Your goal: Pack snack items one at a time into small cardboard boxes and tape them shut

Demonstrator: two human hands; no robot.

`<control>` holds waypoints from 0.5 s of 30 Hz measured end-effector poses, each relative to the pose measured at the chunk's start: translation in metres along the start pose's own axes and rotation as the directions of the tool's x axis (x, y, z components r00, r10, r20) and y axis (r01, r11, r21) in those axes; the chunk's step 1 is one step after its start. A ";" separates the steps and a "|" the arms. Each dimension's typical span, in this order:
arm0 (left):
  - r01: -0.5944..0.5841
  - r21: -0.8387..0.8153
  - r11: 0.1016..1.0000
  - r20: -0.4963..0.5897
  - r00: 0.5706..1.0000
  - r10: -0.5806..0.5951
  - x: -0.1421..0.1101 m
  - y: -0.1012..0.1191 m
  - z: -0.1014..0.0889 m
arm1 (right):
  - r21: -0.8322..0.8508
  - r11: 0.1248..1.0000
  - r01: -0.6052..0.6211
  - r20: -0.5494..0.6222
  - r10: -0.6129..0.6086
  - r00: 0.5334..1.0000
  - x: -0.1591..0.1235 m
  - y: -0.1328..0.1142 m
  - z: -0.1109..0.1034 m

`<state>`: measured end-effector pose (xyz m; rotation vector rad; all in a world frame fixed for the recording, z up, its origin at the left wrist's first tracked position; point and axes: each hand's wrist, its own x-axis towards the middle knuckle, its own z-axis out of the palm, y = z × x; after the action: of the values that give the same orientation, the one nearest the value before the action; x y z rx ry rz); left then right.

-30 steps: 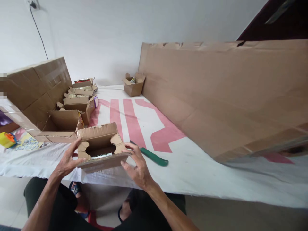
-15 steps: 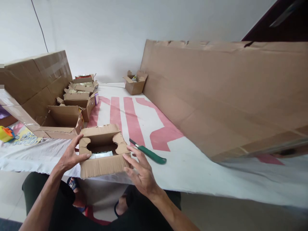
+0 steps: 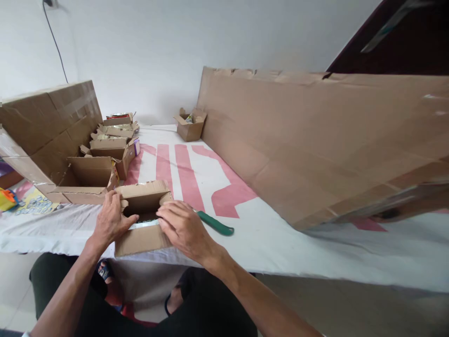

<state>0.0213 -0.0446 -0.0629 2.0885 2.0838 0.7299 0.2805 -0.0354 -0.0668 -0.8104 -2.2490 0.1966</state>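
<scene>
Cardboard box (image 3: 140,241), open-topped and small, sits at the near edge of the cloth-covered bench (image 3: 266,243), right in front of the seated person; the left hand (image 3: 114,216) grips its left end, thumb hooked over the front rim; the right hand (image 3: 182,228) is bent over the right end, fingers bunched at the opening, though I can't tell whether they pinch the flap; inside, a pale strip (image 3: 146,223) shows along the front wall, too covered to name. Just beyond the right hand lies a green-handled knife (image 3: 217,223); to the left stands a row of boxes, the nearest box (image 3: 91,171) showing its brown inner walls, those farther back holding shiny packets (image 3: 121,127) and something red (image 3: 119,116); near the wall, another carton (image 3: 189,133), flaps up, holds a shiny item (image 3: 190,119).
</scene>
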 end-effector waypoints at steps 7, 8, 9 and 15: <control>0.065 0.192 0.979 0.031 0.997 -0.072 0.005 0.015 -0.003 | -0.190 0.970 0.150 0.511 -0.032 0.859 0.050 0.003 0.005; 0.052 0.144 0.988 0.027 0.998 -0.057 0.006 0.011 -0.004 | -0.243 0.958 0.153 0.520 -0.005 0.854 0.050 0.008 0.006; 0.033 0.085 0.996 0.027 0.999 -0.036 0.008 0.006 -0.004 | -0.284 0.948 0.145 0.508 0.020 0.861 0.047 0.014 0.006; -0.117 -0.008 0.993 0.049 0.992 0.117 0.008 -0.005 -0.006 | -0.285 0.955 0.080 0.332 0.020 0.943 0.023 0.040 -0.011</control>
<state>0.0144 -0.0384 -0.0578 2.2183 1.9458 0.6898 0.2950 0.0092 -0.0601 -0.9547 -2.6507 -0.0235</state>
